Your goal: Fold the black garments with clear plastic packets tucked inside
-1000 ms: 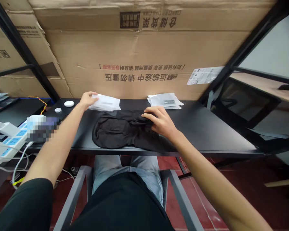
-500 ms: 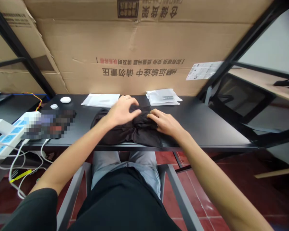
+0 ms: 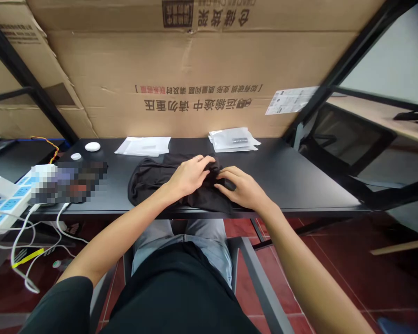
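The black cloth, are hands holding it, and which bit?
The left hand seems to pinch the black cloth by bunched folds right of its middle; whether the right hand grips cannot be told.

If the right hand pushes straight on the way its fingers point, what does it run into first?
The bunched black cloth, right at the fingertips of the right hand. Beyond that, the left hand seems to lie in roughly the same line, though depth is unclear from this one view.

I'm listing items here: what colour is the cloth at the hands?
The cloth is black; the head view shows it best.
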`<state>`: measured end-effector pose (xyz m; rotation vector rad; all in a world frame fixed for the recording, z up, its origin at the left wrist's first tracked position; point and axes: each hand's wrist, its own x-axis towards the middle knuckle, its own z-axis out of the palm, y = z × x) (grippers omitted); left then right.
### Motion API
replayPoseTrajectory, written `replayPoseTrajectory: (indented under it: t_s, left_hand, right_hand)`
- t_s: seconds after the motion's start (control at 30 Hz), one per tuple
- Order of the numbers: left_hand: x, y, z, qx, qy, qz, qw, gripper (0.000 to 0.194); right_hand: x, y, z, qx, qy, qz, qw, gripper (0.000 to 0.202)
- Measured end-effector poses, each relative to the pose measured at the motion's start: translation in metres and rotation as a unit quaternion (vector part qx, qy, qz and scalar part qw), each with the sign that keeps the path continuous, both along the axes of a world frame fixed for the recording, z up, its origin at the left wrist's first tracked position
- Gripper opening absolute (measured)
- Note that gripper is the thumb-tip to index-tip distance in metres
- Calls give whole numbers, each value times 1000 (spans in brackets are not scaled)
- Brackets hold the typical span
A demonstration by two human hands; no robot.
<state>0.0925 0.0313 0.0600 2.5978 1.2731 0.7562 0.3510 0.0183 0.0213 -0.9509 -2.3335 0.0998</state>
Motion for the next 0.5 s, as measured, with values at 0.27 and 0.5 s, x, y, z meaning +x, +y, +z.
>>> replayPoseTrajectory:
  t_s: [0.27,0.5]
  left_hand:
    - [-90,-27,-8,-13,-1,147,989,50]
    - [-83,-40,-11,53,33,194,979,54]
  right_hand:
    - [0,6,-10,-36,10,-3,999,20]
    - [-4,4,-8,-36,16,-8,999,20]
